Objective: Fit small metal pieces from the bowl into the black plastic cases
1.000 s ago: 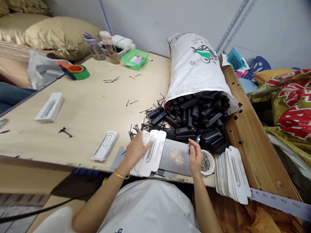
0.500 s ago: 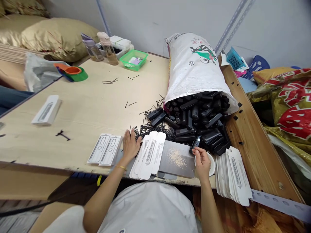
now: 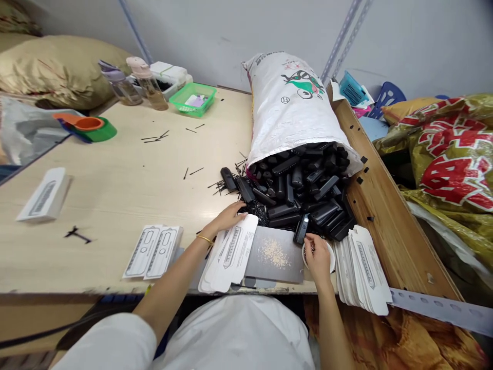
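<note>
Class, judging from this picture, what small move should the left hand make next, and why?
Probably the left hand should take hold of the nearest black case: its fingers stretch toward that case's near end, while the right hand is busy at the white bowl.

Bowl (image 3: 332, 260) partly behind right grip (image 3: 318, 258)

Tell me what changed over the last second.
The left hand let go of a white box, now beside another box, and moved right and forward to the black pins. The right hand shifted right, over the white bowl. Two black cases near the left hand turned. The sack and green basket stayed put.
</note>
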The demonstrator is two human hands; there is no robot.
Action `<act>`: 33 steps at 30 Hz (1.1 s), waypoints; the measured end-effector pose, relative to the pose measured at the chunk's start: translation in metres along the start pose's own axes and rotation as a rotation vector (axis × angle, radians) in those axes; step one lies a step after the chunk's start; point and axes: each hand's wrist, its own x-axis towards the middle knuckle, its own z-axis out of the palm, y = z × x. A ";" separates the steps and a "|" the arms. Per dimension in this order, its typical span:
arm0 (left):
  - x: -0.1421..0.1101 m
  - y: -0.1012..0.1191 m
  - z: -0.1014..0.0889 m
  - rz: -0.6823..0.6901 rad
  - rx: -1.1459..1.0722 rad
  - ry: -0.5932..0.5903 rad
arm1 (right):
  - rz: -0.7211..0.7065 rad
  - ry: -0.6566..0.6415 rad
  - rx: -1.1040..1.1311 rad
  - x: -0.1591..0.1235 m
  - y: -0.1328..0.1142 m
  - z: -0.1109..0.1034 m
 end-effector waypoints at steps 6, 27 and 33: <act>0.005 0.062 0.006 0.030 0.086 0.113 | 0.027 -0.051 -0.183 -0.001 0.036 0.005; -0.043 0.129 0.026 -0.302 -1.483 0.072 | 0.554 -0.107 1.066 -0.012 -0.024 -0.004; -0.057 0.142 0.022 -0.590 -1.818 0.073 | 0.337 0.035 0.857 -0.024 -0.067 0.022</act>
